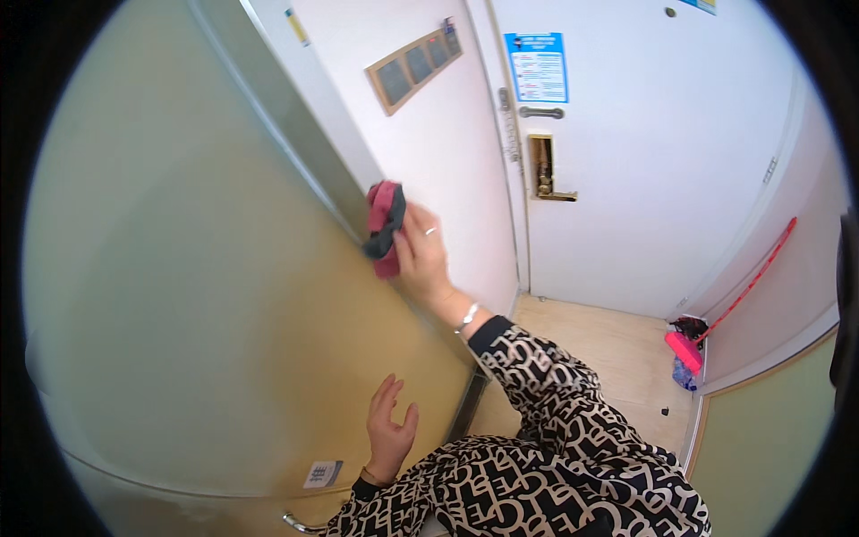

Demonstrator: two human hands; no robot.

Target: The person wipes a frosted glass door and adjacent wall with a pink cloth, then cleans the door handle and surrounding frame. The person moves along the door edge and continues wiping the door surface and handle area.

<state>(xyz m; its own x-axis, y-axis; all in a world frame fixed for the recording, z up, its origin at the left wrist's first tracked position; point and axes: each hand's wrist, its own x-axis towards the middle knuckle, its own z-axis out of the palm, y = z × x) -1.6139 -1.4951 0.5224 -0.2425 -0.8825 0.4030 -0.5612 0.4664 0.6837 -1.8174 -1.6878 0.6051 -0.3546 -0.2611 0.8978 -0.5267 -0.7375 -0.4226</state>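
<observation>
My right hand grips a folded cloth, pink-red with dark grey parts. It holds the cloth at the metal frame along the edge of a large frosted glass panel. Hand and cloth look slightly blurred; whether the cloth presses on the frame cannot be told for sure. Lower down, my left hand is raised in front of the glass with its fingers apart and nothing in it. A small sign bearing writing is stuck on the glass, left of that hand.
A white door with a brass lock handle and a blue-bordered notice stands ahead. A wooden frame with dark panels hangs on the wall. In the right corner a pink broom leans. A metal handle sits below.
</observation>
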